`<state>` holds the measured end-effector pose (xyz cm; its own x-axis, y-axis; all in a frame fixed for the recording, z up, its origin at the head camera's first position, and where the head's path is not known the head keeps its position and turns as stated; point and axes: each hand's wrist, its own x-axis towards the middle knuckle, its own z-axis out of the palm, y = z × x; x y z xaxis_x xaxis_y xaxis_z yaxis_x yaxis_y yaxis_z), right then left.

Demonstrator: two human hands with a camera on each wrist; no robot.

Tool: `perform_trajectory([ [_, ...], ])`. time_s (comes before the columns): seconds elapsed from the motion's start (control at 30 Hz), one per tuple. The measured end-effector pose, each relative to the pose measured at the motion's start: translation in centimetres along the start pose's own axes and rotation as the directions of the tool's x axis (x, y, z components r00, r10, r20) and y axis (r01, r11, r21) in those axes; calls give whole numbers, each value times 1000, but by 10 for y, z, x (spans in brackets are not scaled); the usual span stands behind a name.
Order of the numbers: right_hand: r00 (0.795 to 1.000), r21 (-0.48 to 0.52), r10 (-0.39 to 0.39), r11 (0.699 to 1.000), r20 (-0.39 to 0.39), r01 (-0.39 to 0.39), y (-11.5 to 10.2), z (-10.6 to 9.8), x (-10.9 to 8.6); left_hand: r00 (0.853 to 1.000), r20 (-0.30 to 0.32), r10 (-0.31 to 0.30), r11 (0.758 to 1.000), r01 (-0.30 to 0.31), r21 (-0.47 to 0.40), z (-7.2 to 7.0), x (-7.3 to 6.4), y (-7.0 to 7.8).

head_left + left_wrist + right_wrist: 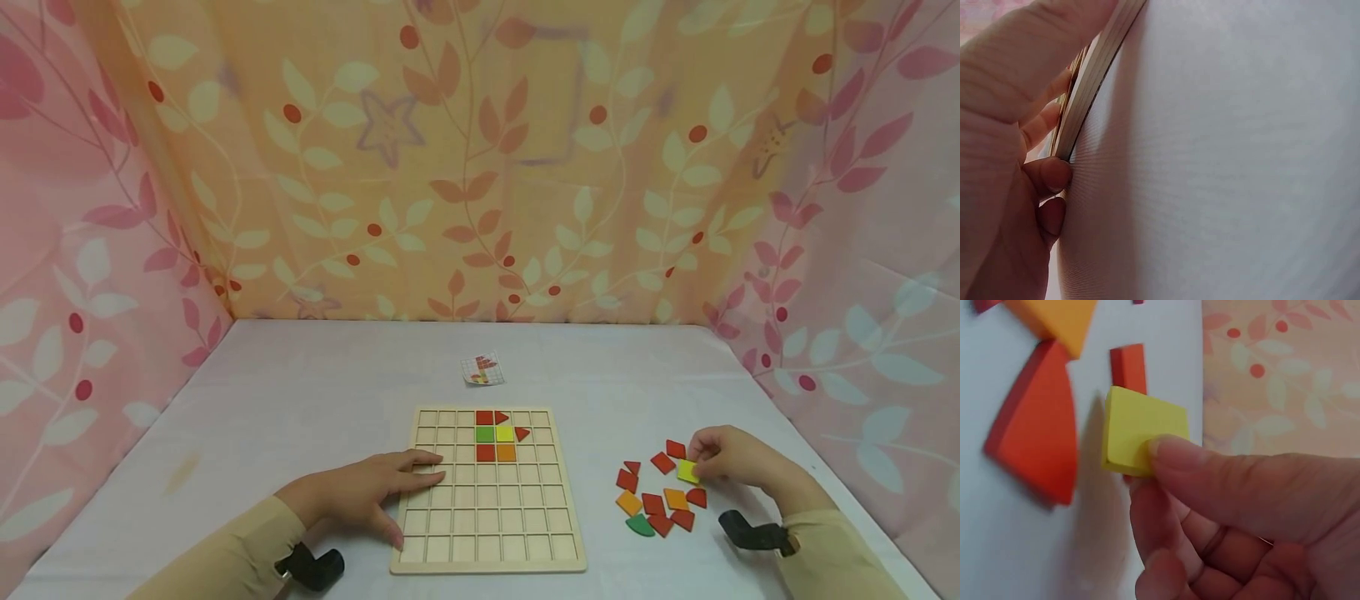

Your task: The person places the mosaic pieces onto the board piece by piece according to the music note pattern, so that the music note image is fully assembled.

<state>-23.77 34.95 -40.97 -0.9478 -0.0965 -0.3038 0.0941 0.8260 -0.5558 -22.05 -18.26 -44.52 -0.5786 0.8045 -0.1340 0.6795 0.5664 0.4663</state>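
Note:
My right hand point(738, 462) pinches a yellow square tile point(1132, 428) between thumb and fingers. In the right wrist view the tile is raised off the white surface. My left hand point(367, 492) rests along the left edge of a wooden grid board point(487, 565), its index and middle fingers extended over the rim. The left wrist view shows the board's edge point(1094, 87) against those fingers. Near the board's top lie two red squares, a green square point(485, 434), a yellow square point(505, 433), an orange square point(506, 452) and two red triangles.
Loose tiles lie right of the board: several red ones point(653, 504), two orange ones point(676, 499) and a green quarter-round point(641, 525). Behind the board is a small printed pattern card point(482, 369). Patterned cloth point(480, 167) walls the white table point(315, 375) at the back and sides.

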Motion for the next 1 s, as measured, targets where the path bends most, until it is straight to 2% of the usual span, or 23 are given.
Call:
perform_trajectory([
  [0.1, 1000, 34, -11, 999, 17, 10, -11, -2, 2, 1000, 0, -1, 1000, 1, 1, 0, 0, 0],
  [0.27, 996, 74, -79, 994, 45, 75, -34, 0, 8, 1000, -4, 13, 1000, -13, 6, 0, 0, 1],
  [0.43, 992, 95, -116, 989, 39, 112, -60, 9, 19, 1000, -7, 20, 1000, -20, 9, -1, -1, 2],
  [0.7, 979, 127, -200, 973, 44, 193, -99, 34, 39, 1000, 0, 19, 1000, -19, -1, -2, -1, 3],
  [1.0, 947, 185, -305, 941, 102, 283, -137, 71, 59, 1000, 0, 12, 1000, -12, -9, -2, 0, 3],
])
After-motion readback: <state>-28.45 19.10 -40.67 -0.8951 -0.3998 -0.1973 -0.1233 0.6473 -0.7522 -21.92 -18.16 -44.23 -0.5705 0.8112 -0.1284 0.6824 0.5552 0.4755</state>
